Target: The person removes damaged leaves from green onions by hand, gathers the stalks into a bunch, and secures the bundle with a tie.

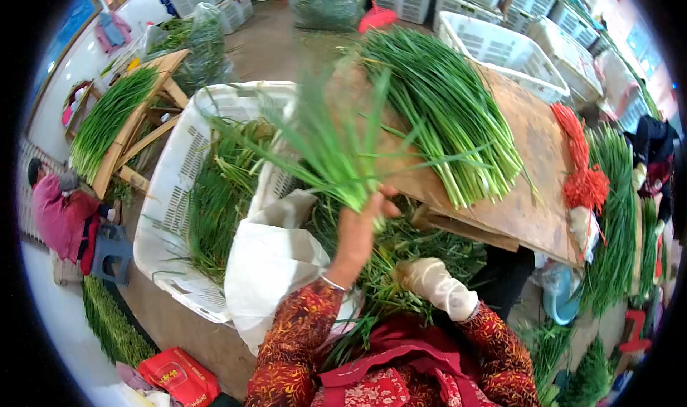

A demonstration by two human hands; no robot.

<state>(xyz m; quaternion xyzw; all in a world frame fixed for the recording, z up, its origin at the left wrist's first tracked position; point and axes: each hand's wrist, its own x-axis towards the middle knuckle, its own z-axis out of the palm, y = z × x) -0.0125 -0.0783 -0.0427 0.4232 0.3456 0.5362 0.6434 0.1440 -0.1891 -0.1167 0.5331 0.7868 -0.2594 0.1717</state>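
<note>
My left hand (pixel 358 229) is closed around the pale stem ends of a small bunch of garlic chives (pixel 342 165), raised over my lap. Its leaf tips fan upward and are smeared by motion. A white glove covers my right hand (pixel 438 285), low over the loose leaf scraps (pixel 390 267) at my lap. The gloved fingers look curled together; what they hold, if anything, is hidden. Ahead of me, a large pile of chives (pixel 451 113) lies on a wooden board (pixel 533 138), stem ends toward me.
A white plastic crate (pixel 161 224) with leaf scraps stands at my left, a white sack (pixel 261 264) beside it. Red ties (pixel 583 181) lie at the board's right edge, near more chives (pixel 608 221). A person (pixel 64 214) sits far left; another (pixel 651 156) is far right.
</note>
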